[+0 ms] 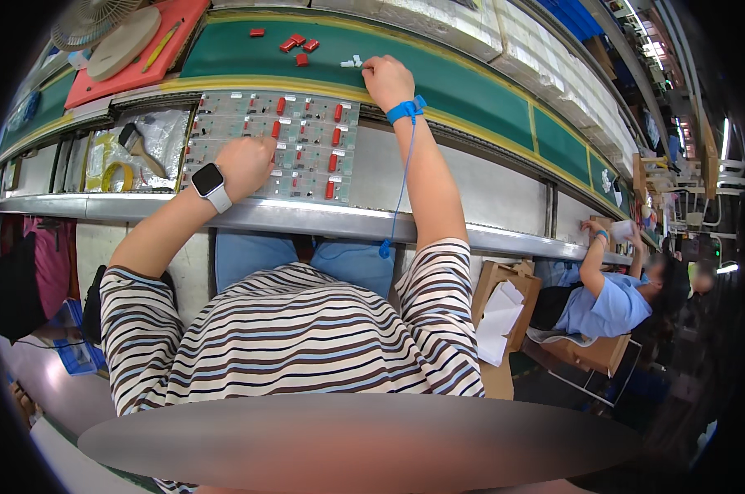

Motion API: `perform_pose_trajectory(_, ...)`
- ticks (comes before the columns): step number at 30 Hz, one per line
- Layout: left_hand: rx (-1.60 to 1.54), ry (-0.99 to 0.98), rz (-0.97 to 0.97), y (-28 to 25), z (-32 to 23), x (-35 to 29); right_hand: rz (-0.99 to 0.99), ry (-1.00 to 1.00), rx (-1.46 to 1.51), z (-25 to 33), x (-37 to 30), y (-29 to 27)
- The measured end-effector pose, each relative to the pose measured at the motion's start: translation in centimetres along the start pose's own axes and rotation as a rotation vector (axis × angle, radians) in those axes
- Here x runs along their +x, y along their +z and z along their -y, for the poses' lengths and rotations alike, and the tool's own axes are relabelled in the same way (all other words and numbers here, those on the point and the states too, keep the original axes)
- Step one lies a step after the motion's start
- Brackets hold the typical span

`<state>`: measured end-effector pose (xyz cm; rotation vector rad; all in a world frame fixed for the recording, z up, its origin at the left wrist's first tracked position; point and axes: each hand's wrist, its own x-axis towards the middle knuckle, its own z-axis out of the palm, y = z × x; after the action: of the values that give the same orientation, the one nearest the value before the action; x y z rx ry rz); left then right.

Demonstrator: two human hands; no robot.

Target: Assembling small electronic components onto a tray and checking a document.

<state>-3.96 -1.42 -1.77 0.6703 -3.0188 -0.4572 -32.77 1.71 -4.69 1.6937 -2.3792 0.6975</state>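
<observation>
- we see the board [313,174] between us and the green belt [463,95], set with upright rows of red cylinders [337,137] and many tiny parts.
- our left hand [245,165] is over the board's left half, fingertips curled in at the lower end of one red cylinder; we cannot tell whether they grip it.
- our right hand [389,81] is beyond the board's far right corner, above the belt, fingers bunched at the small white parts [347,64]; we cannot tell whether it holds one.
- our two hands are well apart.
- on the belt, beyond the board, we have a few red blocks [301,60] lying loose.
- left of the board we see a brush [149,160] and a yellow ring [125,175].
- farther off, beyond the board to the left, a red sheet [187,16] carries a round disc [125,45] and a yellow tool [162,45].
- well right of the board, we see a co-worker [607,306] in blue, seated.
</observation>
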Motion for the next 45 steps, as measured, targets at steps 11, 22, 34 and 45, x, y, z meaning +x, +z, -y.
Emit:
perform_pose_trajectory(11, -0.150, 0.008, 0.048, -0.5, 1.2, 0.3, -0.026, -0.111, 0.000, 0.8, 1.0, 2.5)
perform_pose_trajectory(22, -0.184, 0.078, 0.118, -1.4, 1.5, 1.0, 0.024, -0.057, 0.061, 1.0, 1.0, 3.1)
perform_pose_trajectory(34, 0.044, 0.175, 0.219, -1.7, 1.2, 2.0, 0.005, -0.082, 0.039, 0.8, 1.0, 3.2)
perform_pose_trajectory(45, 0.003, 0.210, 0.258, -2.3, 1.3, 2.3, -0.014, 0.037, 0.264, 0.5, 0.7, 1.4)
